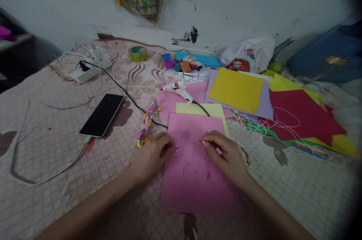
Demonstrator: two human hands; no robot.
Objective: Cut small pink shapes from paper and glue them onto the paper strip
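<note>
A pink sheet of paper (198, 198) lies in front of me, with small dark marks or scraps on its middle. My left hand (154, 153) rests at the sheet's left edge, its fingers curled together near a thin dark bit. Over the right side of the sheet, my right hand (226, 155) has thumb and forefinger pinched at a small pale spot too tiny to name. What either hand holds, if anything, I cannot make out. Just beyond my left hand is a braided strip of purple, pink and yellow (147, 123).
A white glue gun (179, 90) lies behind the sheet, its black cord running left. To the left are a phone (102, 115) on a charging cable and a power strip (92, 70). Coloured sheets (302, 115) and tangled white string (263, 121) spread on the right; green tape (138, 54) sits behind.
</note>
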